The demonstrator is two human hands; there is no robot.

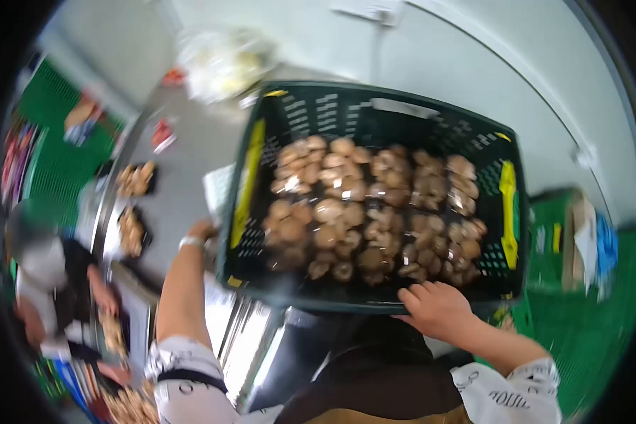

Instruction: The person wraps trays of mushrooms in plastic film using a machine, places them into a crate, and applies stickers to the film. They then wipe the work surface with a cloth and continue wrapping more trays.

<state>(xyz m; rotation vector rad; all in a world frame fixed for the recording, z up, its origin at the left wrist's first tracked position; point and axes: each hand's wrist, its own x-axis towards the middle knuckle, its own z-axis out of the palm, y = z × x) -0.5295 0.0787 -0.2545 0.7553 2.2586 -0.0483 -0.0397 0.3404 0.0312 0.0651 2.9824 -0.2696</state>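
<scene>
A dark green plastic crate (374,307) with yellow handle strips fills the middle of the view, slightly tilted. Inside lie several packs of brown mushrooms (346,169) in dark trays under shiny film. My right hand (437,308) grips the near rim, its fingers curled over the edge. At the crate's left side is my left hand (203,232), a band around the wrist. It holds the crate from below the rim, its fingers partly hidden behind the crate wall.
A steel table (180,134) at left carries mushroom packs (131,232) and a clear plastic bag (222,63). A co-worker (56,283) stands at far left, arms over more mushrooms. Green crates (551,233) stand at right, a wall (466,78) behind.
</scene>
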